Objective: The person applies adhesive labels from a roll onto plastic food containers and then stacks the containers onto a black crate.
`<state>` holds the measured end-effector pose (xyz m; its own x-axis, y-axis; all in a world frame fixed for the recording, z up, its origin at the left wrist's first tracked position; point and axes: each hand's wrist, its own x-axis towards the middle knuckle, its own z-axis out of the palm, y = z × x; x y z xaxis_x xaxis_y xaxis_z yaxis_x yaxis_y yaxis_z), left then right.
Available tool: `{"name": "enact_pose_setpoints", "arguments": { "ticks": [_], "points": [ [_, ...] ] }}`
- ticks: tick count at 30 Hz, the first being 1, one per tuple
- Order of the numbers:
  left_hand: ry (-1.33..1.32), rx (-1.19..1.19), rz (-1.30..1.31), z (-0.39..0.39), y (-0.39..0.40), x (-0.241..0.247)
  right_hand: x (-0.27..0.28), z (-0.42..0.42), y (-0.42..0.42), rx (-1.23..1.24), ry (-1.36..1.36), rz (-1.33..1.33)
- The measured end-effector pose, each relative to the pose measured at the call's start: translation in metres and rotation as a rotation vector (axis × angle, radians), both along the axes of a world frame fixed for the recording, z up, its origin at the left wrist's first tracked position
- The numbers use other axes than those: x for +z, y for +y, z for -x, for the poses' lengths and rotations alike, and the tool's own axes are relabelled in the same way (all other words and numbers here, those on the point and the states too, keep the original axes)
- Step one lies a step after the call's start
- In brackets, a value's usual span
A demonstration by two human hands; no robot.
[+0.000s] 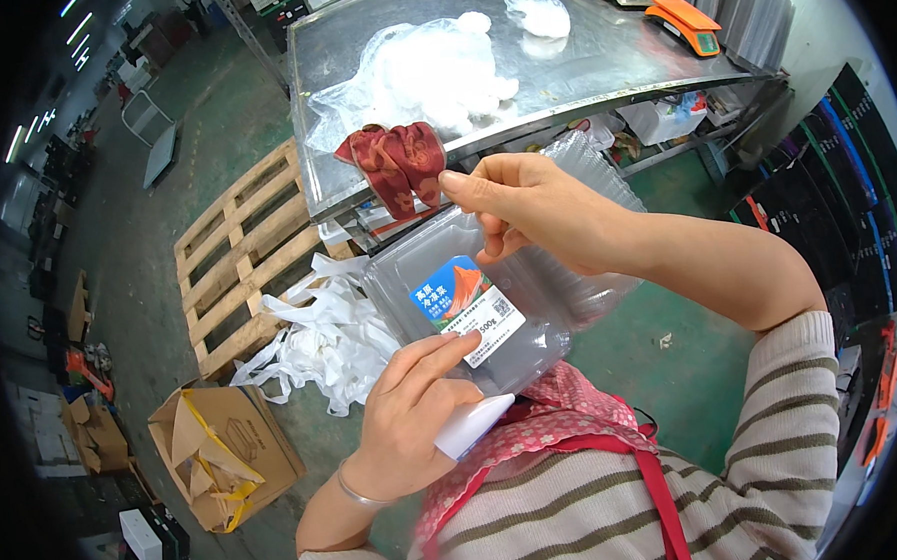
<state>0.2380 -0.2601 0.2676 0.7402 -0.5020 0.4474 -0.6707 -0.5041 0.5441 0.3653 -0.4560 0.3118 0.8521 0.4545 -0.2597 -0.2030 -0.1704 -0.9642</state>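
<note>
A clear plastic clamshell container (530,348) lies before me on a stack of nested clear containers (607,295). A blue, orange and white printed label (457,298) is on its top. My left hand (417,416) rests its fingers on the label's lower edge and the container, with a folded white paper piece (474,425) held under the thumb side of the palm. Above the container's upper right, my right hand (520,205) is raised with thumb and fingers curled towards each other; whether anything thin is between them cannot be told.
A steel table (597,63) bears white plastic bags (439,70), a red patterned cloth (398,162) and an orange scale (685,22). To the left are a wooden pallet (245,262), tangled white strips (331,353) and an open cardboard box (260,446). Black crates (813,204) stand at right.
</note>
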Motion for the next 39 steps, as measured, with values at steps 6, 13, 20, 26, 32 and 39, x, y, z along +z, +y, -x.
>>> {"name": "enact_pose_setpoints", "arguments": {
  "ticks": [6,13,20,26,32,39],
  "points": [
    [-0.015,0.071,-0.001,-0.008,-0.005,0.0,-0.009,-0.013,0.011,-0.014,0.066,-0.073],
    [-0.062,0.14,-0.116,-0.024,-0.007,0.001,-0.008,-0.015,0.017,0.012,0.167,-0.101],
    [-0.052,0.146,-0.186,-0.029,-0.009,0.002,-0.014,-0.015,0.019,-0.006,0.183,-0.155],
    [-0.052,0.166,-0.164,-0.03,-0.01,-0.001,-0.013,-0.02,0.016,0.102,0.082,0.023],
    [-0.086,0.154,-0.21,-0.032,-0.011,-0.006,-0.01,-0.029,0.014,0.239,0.056,0.21],
    [-0.093,0.151,-0.195,-0.033,-0.009,-0.01,-0.001,-0.03,0.019,0.36,-0.029,0.359]
  ]
}}
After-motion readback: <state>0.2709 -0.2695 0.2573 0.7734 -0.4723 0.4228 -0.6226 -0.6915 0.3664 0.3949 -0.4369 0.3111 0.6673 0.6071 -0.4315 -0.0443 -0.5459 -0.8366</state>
